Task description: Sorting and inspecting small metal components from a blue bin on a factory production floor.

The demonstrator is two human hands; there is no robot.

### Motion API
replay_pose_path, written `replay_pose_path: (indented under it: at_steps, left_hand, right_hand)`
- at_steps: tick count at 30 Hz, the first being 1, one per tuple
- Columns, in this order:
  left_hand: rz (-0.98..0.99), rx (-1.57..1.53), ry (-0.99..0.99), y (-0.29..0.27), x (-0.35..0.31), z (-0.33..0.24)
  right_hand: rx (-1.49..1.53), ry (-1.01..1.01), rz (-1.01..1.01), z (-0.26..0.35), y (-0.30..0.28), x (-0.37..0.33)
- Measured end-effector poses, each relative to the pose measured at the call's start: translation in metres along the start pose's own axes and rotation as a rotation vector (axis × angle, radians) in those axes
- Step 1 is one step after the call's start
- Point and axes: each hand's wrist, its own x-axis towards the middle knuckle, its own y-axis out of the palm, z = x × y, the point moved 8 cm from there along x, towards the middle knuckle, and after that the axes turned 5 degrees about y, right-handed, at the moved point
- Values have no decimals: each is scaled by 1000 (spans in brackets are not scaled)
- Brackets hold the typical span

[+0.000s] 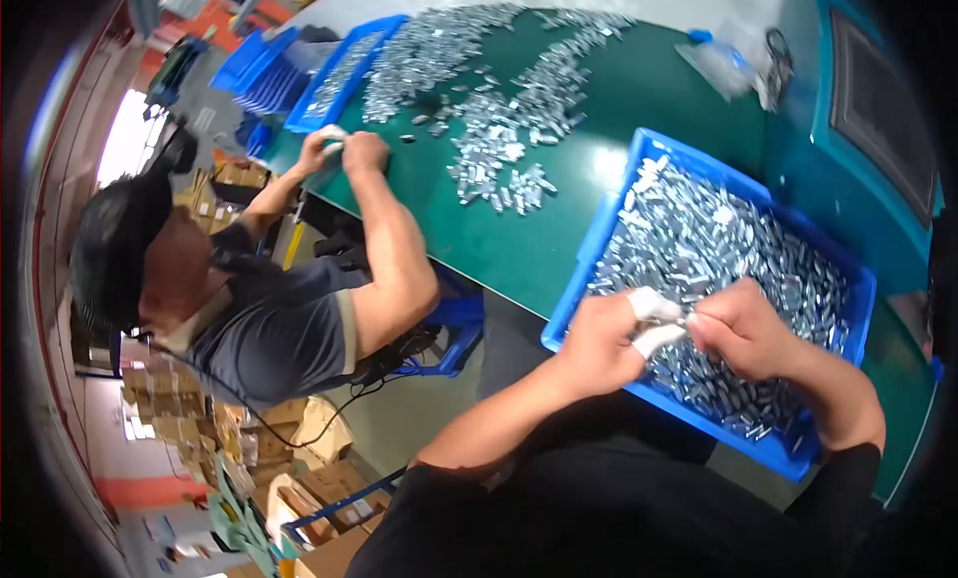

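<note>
My left hand [604,343] has white coverings on its thumb and forefinger, and those tips are pinched together. Fingertip to fingertip with it, my right hand [743,328] is bare and closed in a pinch too. Whatever lies between the two pinches is too small and too covered to make out. Both hands are above a blue plastic bin [611,214], which is filled with many small shiny silver metal parts [699,229]. The bin is at the near right edge of the green table [509,254], and my forearms cross its near rim.
Across the table are loose heaps of similar metal parts [439,49] and a blue tray [344,74]. At left a seated co-worker [269,318] in a cap works with both hands at the table edge. A clear plastic bag [720,64] and a teal machine housing [808,169] are at right.
</note>
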Motion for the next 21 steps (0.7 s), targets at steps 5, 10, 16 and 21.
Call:
replay_pose_path:
  at_steps: [5,10,16,21]
  left_hand:
    - [-240,-313,-215,-21,-6,32]
    - [-170,162,-245,-39,19,32]
    - [-253,466,-103,-93,32,49]
    - [-26,907,71,-113,58,78]
  right_hand:
    - [-308,-201,-192,18,-41,-7]
    - [-143,-71,-338,0,-62,-9]
    - [-189,-99,-254,2,-52,-5]
    - [-182,-113,-198,13,-51,6]
